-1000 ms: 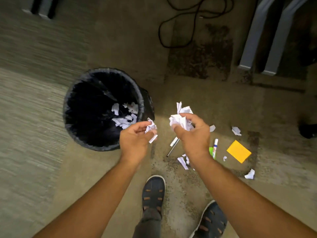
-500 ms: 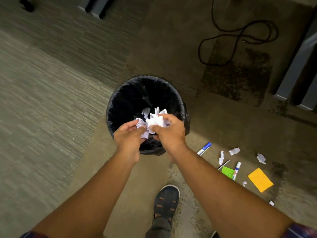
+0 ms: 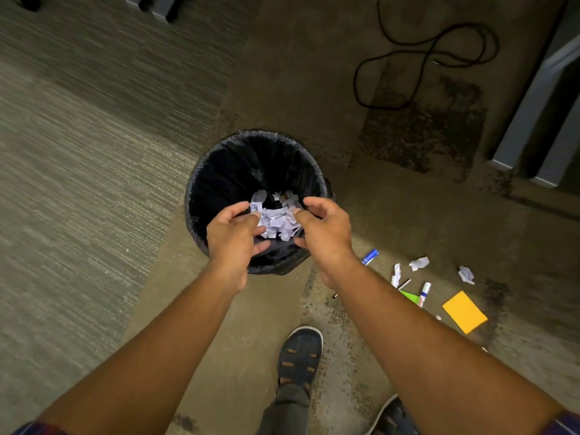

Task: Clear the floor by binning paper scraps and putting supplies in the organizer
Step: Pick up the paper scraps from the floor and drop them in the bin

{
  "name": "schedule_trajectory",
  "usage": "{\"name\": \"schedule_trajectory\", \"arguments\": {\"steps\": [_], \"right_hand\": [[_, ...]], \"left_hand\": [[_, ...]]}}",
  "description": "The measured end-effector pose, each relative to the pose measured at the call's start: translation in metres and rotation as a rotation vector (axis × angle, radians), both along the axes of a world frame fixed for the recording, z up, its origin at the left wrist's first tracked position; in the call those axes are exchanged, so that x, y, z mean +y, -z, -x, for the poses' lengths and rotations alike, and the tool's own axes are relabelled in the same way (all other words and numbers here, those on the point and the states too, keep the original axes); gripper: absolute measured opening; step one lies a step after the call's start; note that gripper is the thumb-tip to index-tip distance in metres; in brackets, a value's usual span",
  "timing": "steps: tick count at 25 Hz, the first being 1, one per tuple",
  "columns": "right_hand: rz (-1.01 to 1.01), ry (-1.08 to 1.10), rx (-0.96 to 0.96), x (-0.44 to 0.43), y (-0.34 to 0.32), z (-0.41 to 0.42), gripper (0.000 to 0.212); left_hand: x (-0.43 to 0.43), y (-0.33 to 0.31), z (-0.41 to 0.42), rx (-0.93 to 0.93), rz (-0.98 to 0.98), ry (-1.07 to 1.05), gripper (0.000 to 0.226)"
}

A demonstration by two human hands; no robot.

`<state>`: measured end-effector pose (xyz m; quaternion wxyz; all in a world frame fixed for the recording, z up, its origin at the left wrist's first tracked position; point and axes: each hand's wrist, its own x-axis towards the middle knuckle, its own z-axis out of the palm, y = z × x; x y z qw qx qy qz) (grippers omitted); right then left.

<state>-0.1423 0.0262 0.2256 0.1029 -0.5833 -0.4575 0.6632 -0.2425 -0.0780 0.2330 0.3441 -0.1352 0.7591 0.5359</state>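
Observation:
A round bin with a black liner (image 3: 219, 158) stands on the carpet, white paper scraps (image 3: 277, 219) piled inside it. My left hand (image 3: 233, 238) and my right hand (image 3: 326, 230) hover over its near rim, fingers apart and holding nothing. On the floor to the right lie crumpled paper scraps (image 3: 419, 263), another scrap (image 3: 466, 274), a blue marker (image 3: 370, 256), a white glue stick (image 3: 424, 294), a green note (image 3: 409, 296) and an orange sticky pad (image 3: 464, 311). No organizer is in view.
A black cable (image 3: 420, 58) loops on the carpet at the upper right. Grey furniture legs (image 3: 533, 114) stand at the right edge. My shoes (image 3: 299, 356) are below the bin.
Both hands carried the paper scraps left over the bin and have opened; the scraps now lie in the bin. The view shifted left with them.

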Motion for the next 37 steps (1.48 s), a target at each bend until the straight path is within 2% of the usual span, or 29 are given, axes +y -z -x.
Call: {"name": "schedule_trajectory", "arguments": {"steps": [5,8,16,19,24,26,29,33,35,37], "right_hand": [[-0.232,0.01,-0.11,0.01,0.005,-0.054,0.031],[-0.297,0.006,-0.197,0.012,0.019,-0.106,0.036],[-0.24,-0.033,-0.518,0.001,0.105,-0.296,0.046],[-0.203,-0.057,-0.62,-0.01,0.145,-0.365,0.049],[-0.157,0.019,-0.778,-0.007,0.21,-0.461,0.044],[-0.128,0.04,-0.867,0.002,0.234,-0.49,0.044],[-0.019,0.126,-0.942,0.017,0.269,-0.52,0.051],[0.072,0.226,-0.975,0.03,0.296,-0.53,0.064],[0.053,0.237,-0.97,0.035,0.306,-0.529,0.058],[0.033,0.264,-0.945,0.04,0.309,-0.524,0.042]], "left_hand": [[0.025,0.0,-0.054,0.293,0.021,0.336,0.03],[0.037,0.016,-0.101,0.467,0.103,0.585,0.037],[0.04,0.115,-0.235,0.34,0.255,1.035,0.051],[0.034,0.161,-0.267,0.316,0.331,1.106,0.049],[0.027,0.234,-0.295,0.243,0.464,1.304,0.038],[0.03,0.252,-0.303,0.313,0.549,1.262,0.039],[0.038,0.272,-0.316,0.379,0.647,1.152,0.053],[0.047,0.291,-0.324,0.344,0.673,1.103,0.051],[0.051,0.297,-0.327,0.367,0.709,1.087,0.046],[0.053,0.301,-0.328,0.385,0.734,1.111,0.036]]}}
